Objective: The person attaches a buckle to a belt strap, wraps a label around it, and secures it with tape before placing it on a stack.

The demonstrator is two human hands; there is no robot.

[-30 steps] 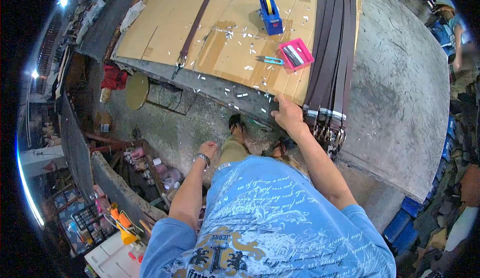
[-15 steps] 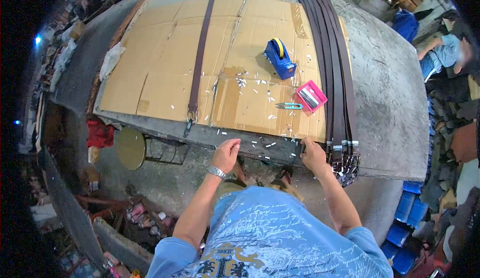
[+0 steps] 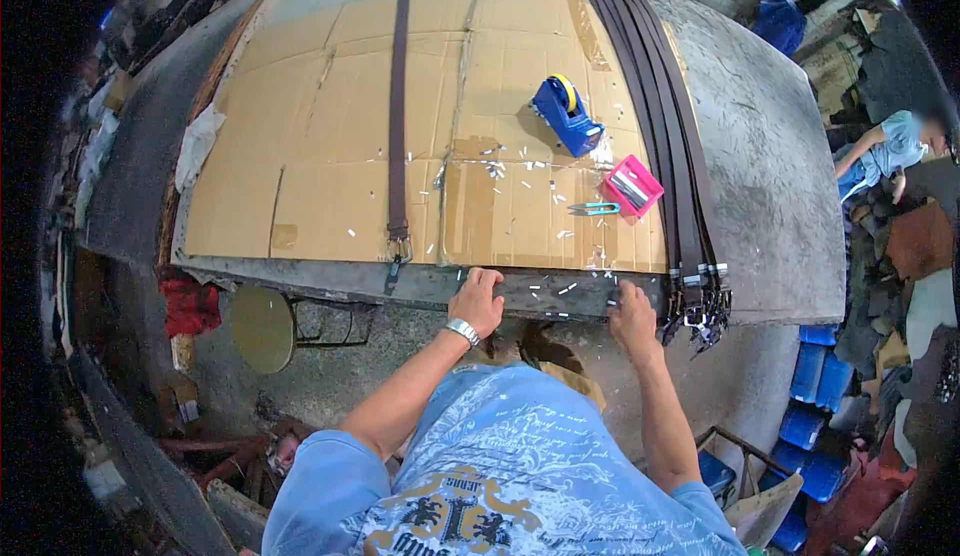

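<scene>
My left hand [image 3: 478,303], with a metal watch on the wrist, is at the near edge of the table [image 3: 540,292]. Its fingers are curled together and nothing shows in them. Farther right, my right hand [image 3: 633,321] is also at that edge, fingers bent; a small dark spot shows by the fingertips, too small to name. Right of this hand lies a bundle of dark brown belts [image 3: 665,136], buckles [image 3: 700,311] hanging over the edge. A single dark belt [image 3: 398,106] stretches across the cardboard [image 3: 330,156], its buckle left of my left hand.
On the cardboard are a blue tape dispenser [image 3: 568,121], a pink tray [image 3: 634,188] and thread snips [image 3: 594,209]. Small white slips are scattered about. A round stool [image 3: 263,329] stands below the table's left side. Another person [image 3: 885,151] is at the far right.
My left hand has moved right and up onto the table edge. My right hand has shifted slightly right and down. The view has moved a little.
</scene>
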